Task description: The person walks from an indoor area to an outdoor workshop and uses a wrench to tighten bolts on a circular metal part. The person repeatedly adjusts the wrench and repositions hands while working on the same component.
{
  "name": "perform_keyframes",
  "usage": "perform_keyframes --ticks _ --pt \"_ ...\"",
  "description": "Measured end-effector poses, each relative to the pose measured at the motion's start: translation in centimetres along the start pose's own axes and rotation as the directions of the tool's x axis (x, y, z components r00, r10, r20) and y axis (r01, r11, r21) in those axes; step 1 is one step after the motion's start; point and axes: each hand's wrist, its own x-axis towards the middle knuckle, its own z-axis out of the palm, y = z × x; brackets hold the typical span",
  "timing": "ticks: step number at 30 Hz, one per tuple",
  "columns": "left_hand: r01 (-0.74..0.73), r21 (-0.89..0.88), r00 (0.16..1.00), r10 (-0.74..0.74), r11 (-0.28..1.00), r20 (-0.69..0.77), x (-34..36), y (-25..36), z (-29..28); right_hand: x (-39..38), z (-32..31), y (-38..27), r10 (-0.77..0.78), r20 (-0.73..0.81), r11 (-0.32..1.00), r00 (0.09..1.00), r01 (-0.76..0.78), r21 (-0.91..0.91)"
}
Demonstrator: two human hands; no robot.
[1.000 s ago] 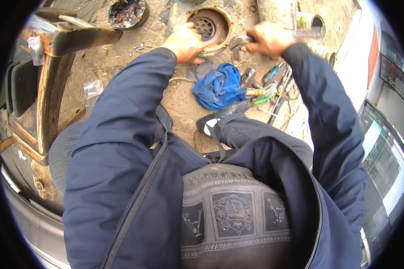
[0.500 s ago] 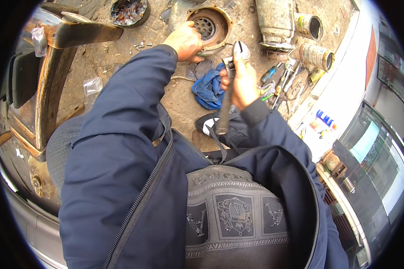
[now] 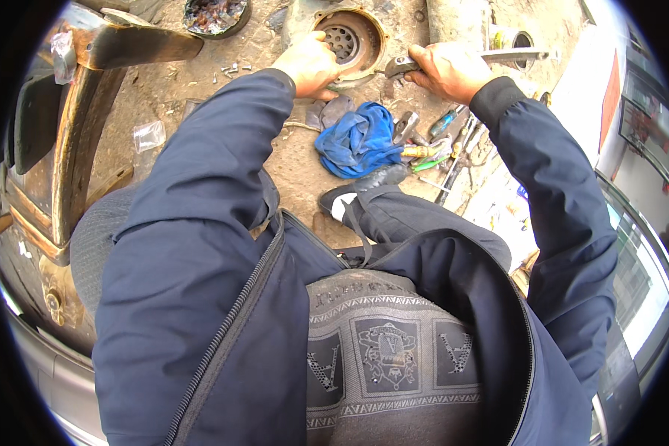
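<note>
My left hand [image 3: 309, 64] is closed over the left rim of a round, rusty metal housing [image 3: 380, 37]. Inside the housing's open mouth sits a disc pierced with holes [image 3: 340, 44]. To its right, my right hand [image 3: 453, 70] is wrapped around an adjustable wrench [image 3: 514, 55]. The wrench lies roughly level, its head [image 3: 401, 67] pointing left beside the housing's lower right rim and its handle reaching right. Whether the jaws touch the housing I cannot tell. A crumpled blue cloth [image 3: 360, 141] lies on the ground below the hands.
Several hand tools [image 3: 457, 141] lie right of the cloth. A large metal cylinder [image 3: 457, 21] and a can [image 3: 522, 41] stand behind my right hand. A dark bowl [image 3: 215, 18] and loose bolts [image 3: 234, 68] are at upper left. A worn wooden chair [image 3: 82, 141] stands left.
My right hand has moved up and right, turning the wrench from upright to level, its head now near the housing. My left hand stays on the rim.
</note>
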Motion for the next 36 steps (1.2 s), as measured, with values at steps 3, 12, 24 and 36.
perform_keyframes --ticks 3,12,24,36 --pt "-0.004 0.009 1.0 0.004 1.0 0.014 0.0 -0.1 0.1 2.1 -0.8 0.0 -0.213 -0.044 0.976 0.976 0.21 -0.061" --pt "-0.006 0.017 1.0 0.006 1.0 0.011 0.0 0.0 0.3 2.6 0.1 -0.4 -0.022 0.207 0.962 0.978 -0.035 0.269" --pt "0.003 0.005 1.0 -0.003 1.0 0.004 0.0 0.1 0.1 0.0 -0.6 1.7 0.029 0.084 0.989 0.996 -0.041 0.142" --pt "-0.009 0.007 1.0 0.009 1.0 -0.016 0.0 0.0 0.2 5.2 -1.0 2.5 -0.425 -0.015 0.899 0.905 0.421 -0.121"
